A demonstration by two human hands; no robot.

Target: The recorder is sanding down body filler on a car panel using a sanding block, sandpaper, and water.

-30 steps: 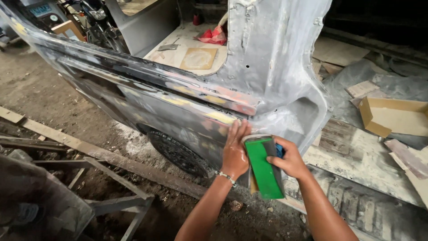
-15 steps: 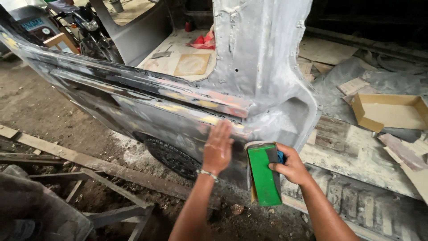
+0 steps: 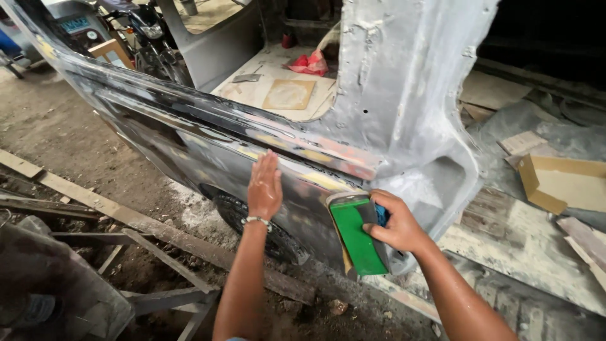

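Note:
My left hand (image 3: pixel 264 185) lies flat, fingers together, against the sanded grey side panel (image 3: pixel 208 161) of a stripped vehicle body, just above the wheel (image 3: pixel 252 221). My right hand (image 3: pixel 396 221) grips a green sanding block (image 3: pixel 356 237) with abrasive paper wrapped around it, held against the panel's lower rear part beside the grey pillar (image 3: pixel 404 95). A blue piece shows under the fingers of that hand. A bracelet circles my left wrist.
Wooden planks (image 3: pixel 126 215) and a metal frame (image 3: pixel 151 278) lie on the dirt floor at left. An open cardboard box (image 3: pixel 562 183) sits at right. Inside the body are a red cloth (image 3: pixel 309 63) and a board. A motorcycle (image 3: pixel 148 38) stands behind.
My left hand slid leftward along the panel, away from the block. My right hand with the green block stayed near the panel's rear lower corner. The view has shifted slightly.

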